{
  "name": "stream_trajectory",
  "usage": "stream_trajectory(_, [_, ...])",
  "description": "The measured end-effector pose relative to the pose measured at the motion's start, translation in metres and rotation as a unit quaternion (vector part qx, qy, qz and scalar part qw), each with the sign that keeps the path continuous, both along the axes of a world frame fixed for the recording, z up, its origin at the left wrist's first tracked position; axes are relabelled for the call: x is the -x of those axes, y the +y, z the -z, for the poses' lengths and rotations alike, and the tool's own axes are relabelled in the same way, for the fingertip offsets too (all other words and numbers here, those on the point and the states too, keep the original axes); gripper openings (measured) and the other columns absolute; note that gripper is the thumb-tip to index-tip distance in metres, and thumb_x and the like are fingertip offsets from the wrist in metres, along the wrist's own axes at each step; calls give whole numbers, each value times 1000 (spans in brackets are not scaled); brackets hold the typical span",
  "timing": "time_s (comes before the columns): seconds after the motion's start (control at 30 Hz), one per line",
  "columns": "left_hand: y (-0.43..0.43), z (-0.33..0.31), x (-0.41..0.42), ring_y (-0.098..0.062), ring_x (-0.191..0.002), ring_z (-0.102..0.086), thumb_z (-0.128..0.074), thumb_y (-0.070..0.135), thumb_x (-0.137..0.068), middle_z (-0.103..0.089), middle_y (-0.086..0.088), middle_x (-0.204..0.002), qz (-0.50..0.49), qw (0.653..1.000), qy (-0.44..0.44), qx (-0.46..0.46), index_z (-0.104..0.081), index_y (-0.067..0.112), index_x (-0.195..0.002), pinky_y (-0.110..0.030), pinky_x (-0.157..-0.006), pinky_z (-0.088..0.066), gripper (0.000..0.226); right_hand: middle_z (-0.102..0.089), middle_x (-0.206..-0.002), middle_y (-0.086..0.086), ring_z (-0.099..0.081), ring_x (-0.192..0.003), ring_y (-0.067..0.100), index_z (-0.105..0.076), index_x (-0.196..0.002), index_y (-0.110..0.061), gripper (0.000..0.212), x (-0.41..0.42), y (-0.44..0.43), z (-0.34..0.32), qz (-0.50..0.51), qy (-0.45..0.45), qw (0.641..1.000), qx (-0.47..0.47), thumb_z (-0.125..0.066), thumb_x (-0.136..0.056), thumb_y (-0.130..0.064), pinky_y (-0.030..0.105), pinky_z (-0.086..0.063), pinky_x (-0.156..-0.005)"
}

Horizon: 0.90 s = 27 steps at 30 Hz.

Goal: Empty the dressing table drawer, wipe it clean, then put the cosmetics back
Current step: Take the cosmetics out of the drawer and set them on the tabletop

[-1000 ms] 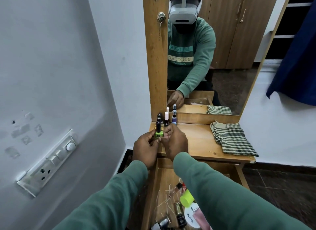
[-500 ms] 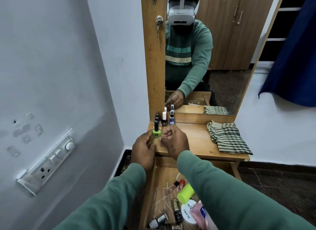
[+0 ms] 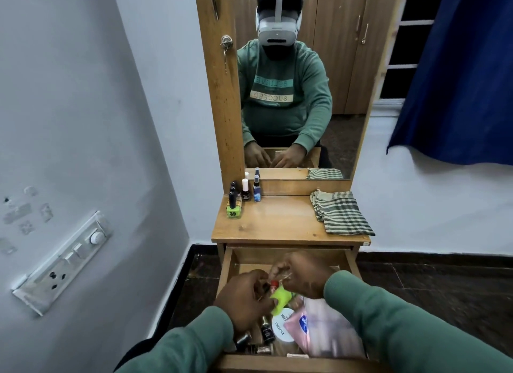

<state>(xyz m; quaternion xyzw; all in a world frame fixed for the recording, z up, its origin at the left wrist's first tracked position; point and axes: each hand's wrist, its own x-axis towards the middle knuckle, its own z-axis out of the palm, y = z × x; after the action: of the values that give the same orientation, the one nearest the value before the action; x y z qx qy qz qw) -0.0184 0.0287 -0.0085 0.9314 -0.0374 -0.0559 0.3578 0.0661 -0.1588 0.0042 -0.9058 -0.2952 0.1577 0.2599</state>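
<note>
Table top serves as the staging area: bottles stand upright at its rear left corner, well apart from the cloth folded at right, presumably kept for wiping. Drawer is pulled out toward the person, long axis front to back, with cosmetics lying inside. Left hand fingers are curled and right hand fingers bunched, meeting at a red-capped vial; blur hides the grip. Vial cap points toward the table. Tube beside it lies slantwise.

Wall switchboard at left, blue curtain right.
</note>
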Motion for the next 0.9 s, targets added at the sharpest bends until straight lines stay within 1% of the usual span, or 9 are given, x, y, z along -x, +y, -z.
stream_trajectory(0.1, [-11, 7, 1, -13, -85, -65, -78, 52, -72, -73, 4, -100, 5, 998, 14, -58, -66, 24, -109, -29, -72, -51, 48, -72, -111, -15, -63, -97, -2, -75, -105, -31, 39, 3, -9, 2, -33, -18, 998, 42, -67, -78, -5, 18, -48, -82])
stream_trajectory(0.17, [-18, 10, 0, -16, -86, -62, -79, 54, -72, -71, 1, -104, 2, 996, 9, -92, -63, 23, -109, -26, -68, -43, 50, -70, -115, -14, -60, -100, 2, -74, -106, -31, 41, 5, -12, 4, -43, -19, 997, 55, -69, -77, -4, 16, -43, -79])
stream_trajectory(0.23, [-23, 11, -1, -21, -94, -65, -79, 50, -75, -71, -2, -107, -9, 994, 5, -111, -61, 21, -110, -28, -72, -45, 49, -69, -118, -13, -58, -100, 5, -72, -109, -33, 45, 6, -14, 8, -45, -19, 997, 64, -74, -75, -3, 17, -42, -78])
stream_trajectory(0.33, [-27, 11, -2, -23, -102, -66, -77, 43, -78, -72, -3, -112, -18, 991, 7, -129, -62, 21, -115, -32, -81, -51, 46, -65, -116, -12, -57, -108, 14, -70, -111, -36, 49, 8, -17, 13, -39, -33, 995, 85, -80, -72, -8, 31, -47, -90])
stream_trajectory(0.53, [-29, 6, -2, -18, -90, -67, -75, 43, -75, -73, 2, -99, -47, 993, -20, -106, -66, 25, -100, -30, -74, -52, 32, -65, -113, -14, -56, -110, 13, -59, -113, -39, 48, 10, -17, 26, -39, -101, 991, 81, -78, -73, -21, 31, -35, -78])
stream_trajectory(0.63, [-29, -5, -2, -16, -84, -66, -75, 39, -73, -73, 2, -91, -55, 995, -41, -66, -67, 22, -94, -35, -73, -54, 28, -68, -112, -13, -60, -109, 13, -56, -116, -40, 45, 14, -17, 30, -26, -128, 989, 62, -75, -76, -35, 37, -36, -75])
stream_trajectory(0.7, [-28, -13, -2, -14, -80, -64, -75, 36, -72, -70, 5, -85, -63, 995, -70, -21, -67, 22, -87, -38, -72, -55, 21, -68, -115, -17, -62, -108, 7, -55, -120, -43, 43, 18, -19, 30, -2, -118, 993, 25, -72, -81, -42, 37, -41, -78])
stream_trajectory(0.77, [-26, -22, -3, -10, -80, -62, -76, 38, -74, -67, 8, -83, -66, 992, -106, 14, -65, 25, -85, -39, -72, -53, 20, -68, -116, -22, -63, -105, 0, -57, -122, -44, 39, 22, -22, 27, 19, -76, 995, -61, -71, -86, -41, 35, -51, -84])
stream_trajectory(0.9, [-23, -38, -12, -3, -77, -61, -77, 48, -76, -65, 14, -84, -62, 983, -165, 58, -64, 35, -91, -28, -68, -53, 24, -72, -113, -18, -69, -102, 3, -62, -120, -40, 33, 25, -22, 2, 52, 6, 968, -247, -73, -89, -40, 36, -59, -88])
